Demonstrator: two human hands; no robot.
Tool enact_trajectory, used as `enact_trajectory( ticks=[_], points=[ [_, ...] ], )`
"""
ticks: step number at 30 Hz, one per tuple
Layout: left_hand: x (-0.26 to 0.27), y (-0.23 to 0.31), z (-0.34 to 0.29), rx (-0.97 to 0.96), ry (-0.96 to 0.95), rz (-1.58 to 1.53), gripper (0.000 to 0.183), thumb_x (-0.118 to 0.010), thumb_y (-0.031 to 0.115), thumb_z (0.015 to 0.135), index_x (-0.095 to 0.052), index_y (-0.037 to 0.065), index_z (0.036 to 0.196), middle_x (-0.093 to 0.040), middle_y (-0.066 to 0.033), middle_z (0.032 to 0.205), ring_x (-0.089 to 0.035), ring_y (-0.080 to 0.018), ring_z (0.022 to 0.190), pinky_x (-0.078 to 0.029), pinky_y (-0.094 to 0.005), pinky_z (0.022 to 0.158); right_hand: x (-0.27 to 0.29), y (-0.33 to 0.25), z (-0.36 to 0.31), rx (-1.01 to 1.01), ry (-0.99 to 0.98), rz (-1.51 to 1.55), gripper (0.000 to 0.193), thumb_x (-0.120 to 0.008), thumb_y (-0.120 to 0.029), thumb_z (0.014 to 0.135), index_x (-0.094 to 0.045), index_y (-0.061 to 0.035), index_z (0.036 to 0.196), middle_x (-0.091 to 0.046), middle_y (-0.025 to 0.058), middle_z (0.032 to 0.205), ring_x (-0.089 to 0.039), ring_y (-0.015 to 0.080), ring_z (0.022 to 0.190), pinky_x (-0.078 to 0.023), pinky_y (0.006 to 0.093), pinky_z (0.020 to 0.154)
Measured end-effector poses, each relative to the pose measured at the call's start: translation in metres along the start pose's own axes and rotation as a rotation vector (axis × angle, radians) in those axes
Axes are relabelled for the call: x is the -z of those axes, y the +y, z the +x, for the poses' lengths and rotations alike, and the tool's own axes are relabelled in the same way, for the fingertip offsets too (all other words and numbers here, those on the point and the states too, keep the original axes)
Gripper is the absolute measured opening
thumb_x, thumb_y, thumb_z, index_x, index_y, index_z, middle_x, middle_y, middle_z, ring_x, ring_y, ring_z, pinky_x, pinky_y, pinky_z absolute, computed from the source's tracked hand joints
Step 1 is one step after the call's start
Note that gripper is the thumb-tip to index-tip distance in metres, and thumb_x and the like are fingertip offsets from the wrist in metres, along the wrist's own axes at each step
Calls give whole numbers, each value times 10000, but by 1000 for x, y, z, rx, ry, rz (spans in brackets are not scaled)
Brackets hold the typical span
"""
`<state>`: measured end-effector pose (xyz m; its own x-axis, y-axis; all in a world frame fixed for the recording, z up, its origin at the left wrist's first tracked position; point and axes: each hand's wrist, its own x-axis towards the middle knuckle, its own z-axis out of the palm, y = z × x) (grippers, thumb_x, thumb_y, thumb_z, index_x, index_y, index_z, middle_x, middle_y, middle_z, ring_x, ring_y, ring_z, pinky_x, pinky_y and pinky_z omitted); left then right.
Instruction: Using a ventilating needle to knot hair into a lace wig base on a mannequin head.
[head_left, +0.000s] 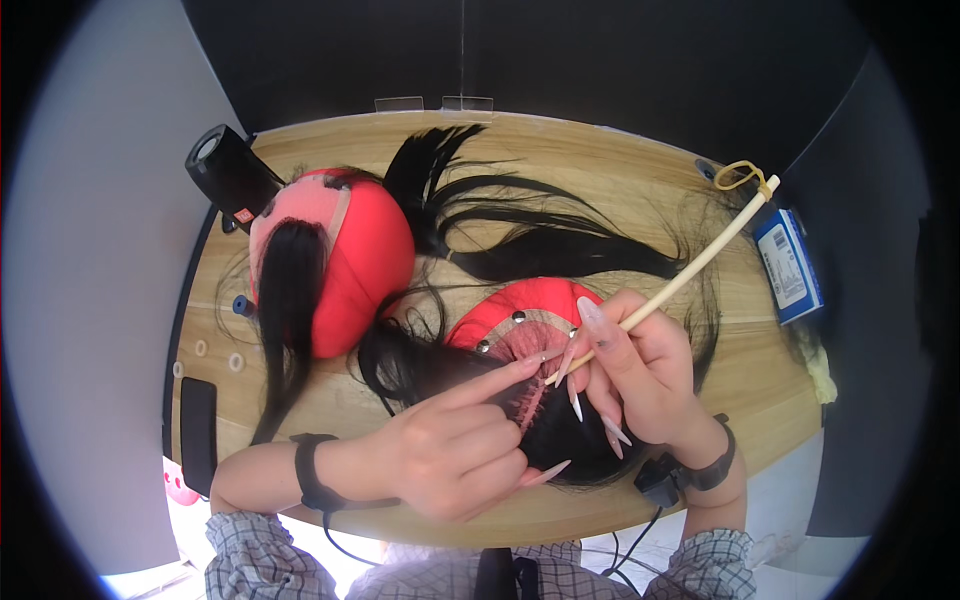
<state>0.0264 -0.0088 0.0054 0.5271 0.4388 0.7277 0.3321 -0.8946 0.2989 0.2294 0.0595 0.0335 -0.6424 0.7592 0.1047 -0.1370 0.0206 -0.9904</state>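
Note:
In front of me lies a red dome-shaped form (pixel 535 296) with a pink mesh wig cap (pixel 527 338) over it, held by several round-headed pins. Black hair (pixel 572 446) spreads from the cap on both sides of a pink parting strip (pixel 532 402). My right hand (pixel 645 372) is closed around a long pale wooden stick (pixel 700 262), whose lower end meets the cap near the parting. A brown rubber band (pixel 740 176) loops at its upper end. My left hand (pixel 450 445) reaches its index finger to the cap beside my right fingertips; its other fingers curl, hiding what they hold, if anything.
A second red head form (pixel 370 250) with black hair (pixel 292 290) stands left, before a black cylindrical speaker (pixel 232 175). Loose black hair (pixel 540 250) lies behind. At right is a blue-and-white box (pixel 790 265); a dark flat object (pixel 198 435) lies at left.

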Motion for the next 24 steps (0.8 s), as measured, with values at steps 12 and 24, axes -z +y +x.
enact_trajectory(
  ticks=[12, 24],
  points=[
    [5, 11, 16, -2, -13, 710, 223, -702, 226, 767, -576, 61, 687, -481, -25, 671, -484, -181, 622, -465, -350, 659, 0, -4, 4, -59, -8, 38, 199, -470, -163, 1019, -582, -22, 936, -595, 28, 685, -440, 2, 443, -330, 158, 406],
    [1, 9, 24, 195, -104, 624, 159, -666, 154, 685, -538, 64, 716, -430, -37, 692, -460, -215, 630, -391, -366, 646, -1, -2, 5, -49, 25, 46, 212, -481, -150, 1012, -582, -11, 889, -579, 22, 642, -463, 17, 428, -352, 175, 402]
  ],
)
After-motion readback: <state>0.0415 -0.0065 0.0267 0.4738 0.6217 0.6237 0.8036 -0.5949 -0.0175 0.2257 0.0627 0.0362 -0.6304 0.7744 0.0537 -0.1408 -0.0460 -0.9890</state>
